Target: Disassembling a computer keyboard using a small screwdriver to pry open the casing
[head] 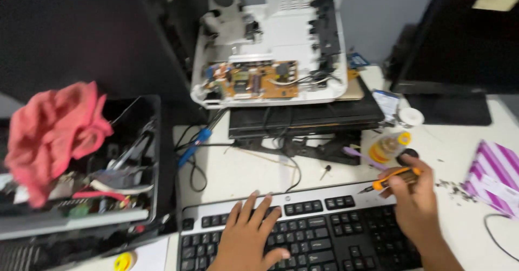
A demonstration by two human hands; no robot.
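Head view: I look down on a cluttered white desk (238,174) with a black keyboard (319,233) at the near edge.
Left hand (248,233): flat on the keys, fingers spread, grasping nothing — it pins the keyboard down.
Right hand (413,198): clenched around an orange screwdriver (393,178), tip aimed left at the keyboard's silver top strip.
Screwdriver place: just above the keyboard's upper right part, tip close to the strip; I cannot tell whether it touches.
Behind: an opened white casing (281,38) with a brown circuit board (259,80) sits on a black unit (303,117).
Left side: a tray of tools (108,179) with a pink rag (51,130) draped over it.
Right side: a small bottle (386,148) and a striped purple box (494,176) near the driver hand.
Doing it well: my judgement — keep the left palm pressing so the keyboard cannot slide, hold the driver in line with its tip, and push gently to avoid slipping across the keys.
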